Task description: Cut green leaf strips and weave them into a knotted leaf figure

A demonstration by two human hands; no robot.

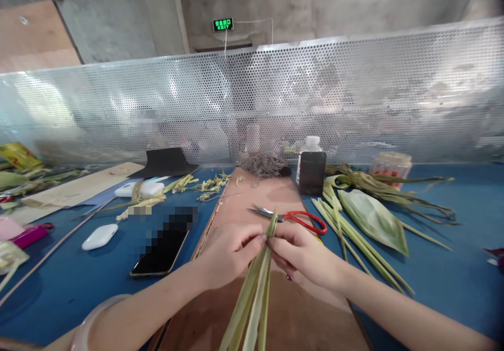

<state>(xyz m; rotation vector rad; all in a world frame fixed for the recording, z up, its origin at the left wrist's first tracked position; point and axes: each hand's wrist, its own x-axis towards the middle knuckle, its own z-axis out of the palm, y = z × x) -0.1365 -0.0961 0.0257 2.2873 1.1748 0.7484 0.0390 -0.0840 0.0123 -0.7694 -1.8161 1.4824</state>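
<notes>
Pale green leaf strips [252, 304] run from between my hands down toward the bottom edge, their tips poking up above my fingers. My left hand [232, 248] pinches them near the top from the left side. Opposite it, my right hand [303, 251] grips the same strips between thumb and fingers, and the two thumbs nearly meet. Just beyond my hands lie scissors [305, 220] with red handles, their blades pointing left behind the strip tips. All this is over a brown wooden board [271, 191].
On the right stand a dark-labelled bottle [311, 167] and a clear jar [391, 167], with a broad green leaf [372, 220] and dried strips. Grey wire [263, 166] lies behind. A phone [165, 248] and white case [100, 236] lie left. A perforated metal screen [252, 99] borders the back.
</notes>
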